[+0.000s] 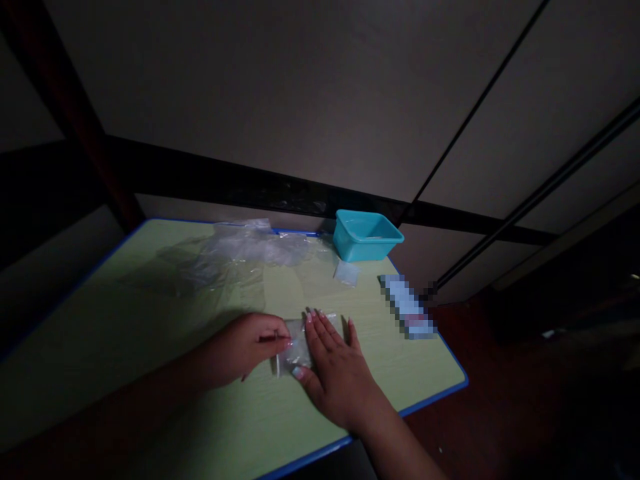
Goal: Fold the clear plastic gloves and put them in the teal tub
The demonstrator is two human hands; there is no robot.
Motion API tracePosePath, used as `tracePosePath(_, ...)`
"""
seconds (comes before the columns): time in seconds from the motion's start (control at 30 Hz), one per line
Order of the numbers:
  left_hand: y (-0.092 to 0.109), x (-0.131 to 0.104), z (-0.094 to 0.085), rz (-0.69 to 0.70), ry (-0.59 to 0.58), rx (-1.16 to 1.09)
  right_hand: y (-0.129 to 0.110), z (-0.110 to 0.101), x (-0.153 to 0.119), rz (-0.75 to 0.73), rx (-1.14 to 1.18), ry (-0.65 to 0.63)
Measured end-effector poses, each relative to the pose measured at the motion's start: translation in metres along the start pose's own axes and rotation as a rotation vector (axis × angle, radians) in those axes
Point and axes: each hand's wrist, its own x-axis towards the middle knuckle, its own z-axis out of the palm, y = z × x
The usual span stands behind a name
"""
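A small clear plastic bag (295, 355) lies flat on the pale green table (210, 433). Its left edge is pinched between the thumb and fingers of my left hand (257, 343). My right hand (337, 373) rests palm down over the right part of the bag, fingers stretched out and thumb apart. Part of the bag is hidden beneath that hand. What the bag holds, if anything, is too dim to make out.
Crumpled clear plastic (240, 250) spreads over the table's back. A turquoise bin (365, 247) stands at the back edge, with a small whitish packet (347, 273) before it. A blurred-out flat object (407, 307) lies near the right edge.
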Motion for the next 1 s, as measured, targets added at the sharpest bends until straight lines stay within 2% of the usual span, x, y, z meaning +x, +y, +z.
tracePosePath(0.33,0.011,-0.005,-0.006,-0.146,0.041,-0.033,-0.001,-0.001,0.0,-0.001,-0.027,-0.007)
tracePosePath(0.63,0.012,-0.007,-0.005,-0.143,0.037,-0.175,-0.003,-0.004,-0.004,0.031,-0.086,0.113)
tracePosePath(1.0,0.021,-0.01,-0.001,-0.124,-0.003,-0.294,-0.005,-0.001,-0.002,-0.011,-0.076,0.054)
